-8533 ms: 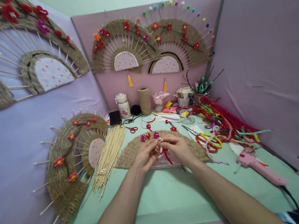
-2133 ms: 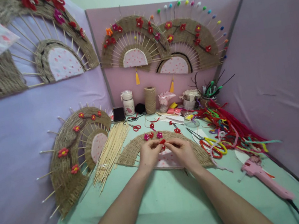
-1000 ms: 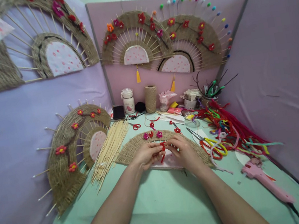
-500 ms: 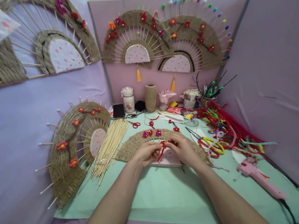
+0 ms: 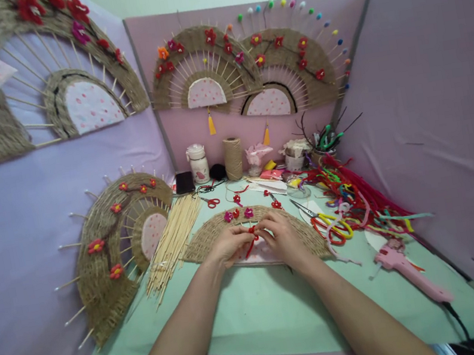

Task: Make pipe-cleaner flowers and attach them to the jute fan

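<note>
Between the fingertips of both hands is a red pipe cleaner [image 5: 251, 247], bent into small loops at its top with a loose tail hanging down. My left hand [image 5: 231, 245] pinches it from the left, and my right hand [image 5: 281, 233] pinches it from the right. Beneath the hands lies a twine-woven fan [image 5: 204, 237] with a pink dotted half-round centre, partly covered by my fingers. Magenta and red pipe-cleaner flowers [image 5: 248, 212] sit along its upper band. Two more flowers, one a red flower [image 5: 276, 204], lie at or just beyond the fan's far edge.
Left of the fan lies a bundle of thin sticks [image 5: 170, 243], with red-handled scissors [image 5: 211, 202] behind. To the right are yellow-handled scissors [image 5: 336, 224], a pile of pipe cleaners [image 5: 358, 193] and a pink glue gun [image 5: 410, 275] with a cord. A twine spool [image 5: 233, 158] stands at the back.
The view has shifted slightly to the right. Both hands still pinch the red pipe cleaner, now closer together, with its looped part more covered by the fingers.
</note>
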A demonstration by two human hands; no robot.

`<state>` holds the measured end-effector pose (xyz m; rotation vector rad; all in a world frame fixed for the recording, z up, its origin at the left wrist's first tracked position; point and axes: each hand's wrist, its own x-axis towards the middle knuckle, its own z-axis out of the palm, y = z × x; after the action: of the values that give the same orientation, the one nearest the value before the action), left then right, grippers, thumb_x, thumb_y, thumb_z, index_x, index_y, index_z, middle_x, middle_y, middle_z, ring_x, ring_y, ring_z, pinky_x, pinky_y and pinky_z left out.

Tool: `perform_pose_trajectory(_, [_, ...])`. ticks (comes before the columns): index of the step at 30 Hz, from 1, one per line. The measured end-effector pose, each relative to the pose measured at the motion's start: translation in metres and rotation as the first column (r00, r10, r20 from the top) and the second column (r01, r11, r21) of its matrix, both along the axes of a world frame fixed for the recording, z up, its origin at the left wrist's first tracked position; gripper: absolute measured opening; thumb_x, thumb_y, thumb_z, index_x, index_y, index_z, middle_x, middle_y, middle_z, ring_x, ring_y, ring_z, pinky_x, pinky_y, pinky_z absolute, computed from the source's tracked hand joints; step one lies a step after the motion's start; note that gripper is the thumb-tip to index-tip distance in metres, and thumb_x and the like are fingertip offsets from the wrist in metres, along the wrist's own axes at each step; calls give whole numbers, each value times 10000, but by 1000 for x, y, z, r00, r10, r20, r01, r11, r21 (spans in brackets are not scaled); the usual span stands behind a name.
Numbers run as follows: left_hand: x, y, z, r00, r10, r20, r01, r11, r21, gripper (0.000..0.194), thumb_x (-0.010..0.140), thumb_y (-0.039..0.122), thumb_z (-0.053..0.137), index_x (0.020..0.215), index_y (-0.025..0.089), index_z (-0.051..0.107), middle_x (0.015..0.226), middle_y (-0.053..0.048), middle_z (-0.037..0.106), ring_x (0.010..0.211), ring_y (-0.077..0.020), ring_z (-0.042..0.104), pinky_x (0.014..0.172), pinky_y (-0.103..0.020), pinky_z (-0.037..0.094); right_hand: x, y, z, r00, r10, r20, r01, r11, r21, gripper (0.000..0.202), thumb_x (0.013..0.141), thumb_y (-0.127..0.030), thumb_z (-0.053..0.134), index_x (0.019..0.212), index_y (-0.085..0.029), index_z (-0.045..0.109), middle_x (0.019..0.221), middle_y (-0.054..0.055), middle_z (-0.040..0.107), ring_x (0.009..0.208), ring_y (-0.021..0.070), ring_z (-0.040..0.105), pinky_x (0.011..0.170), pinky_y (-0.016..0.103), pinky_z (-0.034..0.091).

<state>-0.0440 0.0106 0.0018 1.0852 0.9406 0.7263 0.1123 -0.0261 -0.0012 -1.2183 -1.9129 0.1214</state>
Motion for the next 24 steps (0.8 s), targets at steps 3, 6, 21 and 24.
perform_pose_trajectory(3, [2,-3,5,1000,28,-3,-27,999,36,200,576,187,720,739,113,632,535,6,576,430,-57,452,443,-189,311,1,1,1,999,10,50,-11,1000,29,145,850,-203,505,761,-187,617,808,57,562,796,188,496,702,310,406])
perform_pose_trajectory(6, [5,-7,8,995,87,55,-91,993,77,397,580,160,721,957,134,600,625,-6,628,529,-86,548,527,-192,393,2,1,2,996,4,84,-9,998,62,139,851,-185,499,769,-187,612,806,60,570,795,192,489,693,311,406])
perform_pose_trajectory(21, [15,-5,0,983,161,90,-177,961,210,334,579,134,726,893,112,616,752,-61,684,691,-140,631,671,-264,500,6,1,7,996,-14,88,5,995,102,181,873,-218,462,758,-186,597,810,64,562,791,192,499,696,324,410])
perform_pose_trajectory(24, [15,-5,-2,975,205,81,-218,945,242,305,591,130,706,880,121,609,766,-61,680,703,-140,629,672,-258,497,6,-1,8,997,-15,76,6,993,117,177,876,-223,457,784,-189,604,825,70,568,812,197,499,709,330,415])
